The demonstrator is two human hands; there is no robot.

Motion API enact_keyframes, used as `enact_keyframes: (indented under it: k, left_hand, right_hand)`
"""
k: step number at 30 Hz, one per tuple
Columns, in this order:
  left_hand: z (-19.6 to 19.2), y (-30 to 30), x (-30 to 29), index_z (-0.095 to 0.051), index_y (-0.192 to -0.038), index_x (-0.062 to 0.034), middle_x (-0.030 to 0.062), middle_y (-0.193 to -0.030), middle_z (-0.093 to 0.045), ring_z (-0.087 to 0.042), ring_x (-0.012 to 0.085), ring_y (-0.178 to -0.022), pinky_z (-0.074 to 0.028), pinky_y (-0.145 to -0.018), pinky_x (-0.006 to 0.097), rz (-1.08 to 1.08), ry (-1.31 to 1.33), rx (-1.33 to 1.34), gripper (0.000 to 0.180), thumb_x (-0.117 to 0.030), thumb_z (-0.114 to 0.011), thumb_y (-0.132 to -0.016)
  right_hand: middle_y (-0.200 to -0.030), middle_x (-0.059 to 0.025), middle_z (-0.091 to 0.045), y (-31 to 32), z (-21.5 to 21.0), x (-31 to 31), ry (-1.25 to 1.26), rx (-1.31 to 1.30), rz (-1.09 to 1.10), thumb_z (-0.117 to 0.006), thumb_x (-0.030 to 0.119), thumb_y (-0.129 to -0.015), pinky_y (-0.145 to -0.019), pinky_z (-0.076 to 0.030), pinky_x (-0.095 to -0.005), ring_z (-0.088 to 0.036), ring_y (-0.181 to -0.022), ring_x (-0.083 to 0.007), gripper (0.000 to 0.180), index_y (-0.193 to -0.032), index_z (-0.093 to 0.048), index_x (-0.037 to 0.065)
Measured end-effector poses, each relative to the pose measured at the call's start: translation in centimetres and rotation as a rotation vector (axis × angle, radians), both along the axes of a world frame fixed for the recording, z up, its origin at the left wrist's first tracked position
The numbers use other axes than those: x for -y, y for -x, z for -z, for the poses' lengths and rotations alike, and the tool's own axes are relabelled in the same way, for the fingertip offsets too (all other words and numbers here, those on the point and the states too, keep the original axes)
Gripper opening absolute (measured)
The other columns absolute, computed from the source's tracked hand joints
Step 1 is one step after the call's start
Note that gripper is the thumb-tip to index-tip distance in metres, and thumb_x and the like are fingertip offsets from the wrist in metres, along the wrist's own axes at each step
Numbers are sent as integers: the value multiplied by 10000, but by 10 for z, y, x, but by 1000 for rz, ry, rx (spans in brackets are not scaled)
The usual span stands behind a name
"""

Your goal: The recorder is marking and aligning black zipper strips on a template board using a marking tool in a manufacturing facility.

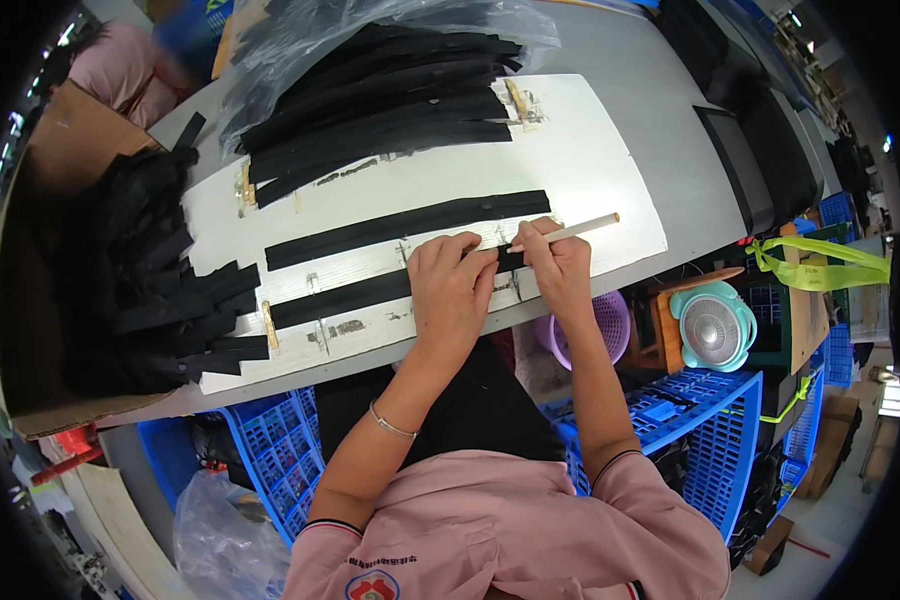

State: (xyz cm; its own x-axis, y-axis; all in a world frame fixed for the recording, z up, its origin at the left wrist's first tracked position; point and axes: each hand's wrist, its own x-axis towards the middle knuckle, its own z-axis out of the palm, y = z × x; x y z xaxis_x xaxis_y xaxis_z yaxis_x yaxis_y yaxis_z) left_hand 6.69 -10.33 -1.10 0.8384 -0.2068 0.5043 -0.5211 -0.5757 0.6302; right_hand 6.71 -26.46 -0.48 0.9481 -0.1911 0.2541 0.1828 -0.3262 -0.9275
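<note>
A white board [580,150] lies on the grey table, with tape patches and pencil-like marks on it. Across its near part runs a black fabric strip [345,300]. My left hand [448,295] holds this strip down, fingers bent, thumb and forefinger close together near its right end. In my right hand [560,270] is a slim white pencil [592,225], its tip close to the strip beside my left fingertips; its blunt end points up to the right. A second black strip [410,228] lies a little farther off, roughly parallel and untouched.
Several black strips [370,125] are stacked at the board's far side under clear plastic [320,35]. A cardboard box [75,130] full of black strips stands left. Below the table edge are blue crates [715,440], a purple basket [610,325] and a turquoise fan [712,325].
</note>
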Motion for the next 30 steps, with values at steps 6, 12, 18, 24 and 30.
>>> enact_keyframes:
  k: [6, 12, 18, 24, 30]
  left_hand:
    - [-6, -7, 3, -774, -955, -78, 49, -1069, -693, -613, 265, -1048, -415, -960, 408, -7, 4, 7, 147, -91, -783, -809]
    - [2, 0, -1, -744, -1036, -66, 103, -1189, -667, -576, 331, -1140, -393, -1023, 466, -9, -51, -9, 214, -133, -773, -835]
    - [-12, -15, -19, -417, -1554, -98, 224, -1673, -214, -130, 428, -1560, -61, -1189, 687, 16, -361, -229, 771, -342, -749, -902]
    - [3, -119, -37, -282, -1611, -78, 251, -1673, -192, -123, 414, -1569, -85, -1235, 600, 114, -383, -163, 851, -370, -714, -939]
    - [-35, -145, -26, -330, -1579, -40, 252, -1650, -259, -206, 402, -1548, -138, -1238, 568, -22, -356, 46, 801, -303, -726, -934]
  right_hand:
    - [-672, -100, -646, -4, -8, 12, 122, -42, -58, -595, 192, -992, -565, -471, -335, -635, -588, -192, 277, -799, -674, 10]
    - [-629, -102, -615, -5, 23, 13, 464, 192, -33, -616, 241, -949, -539, -486, -429, -645, -582, -293, 199, -817, -627, 93]
    - [-708, -72, -670, 13, 0, 12, -53, -32, -44, -609, 199, -997, -620, -499, -299, -643, -665, -137, 280, -811, -688, 4]
    - [-690, -55, -649, 9, -1, 11, -44, -21, -12, -623, 196, -1004, -615, -480, -288, -595, -640, -118, 278, -817, -698, 5]
    - [-704, -26, -646, 1, -2, 10, -105, -74, 11, -622, 187, -1010, -624, -480, -279, -589, -664, -88, 270, -820, -698, 10]
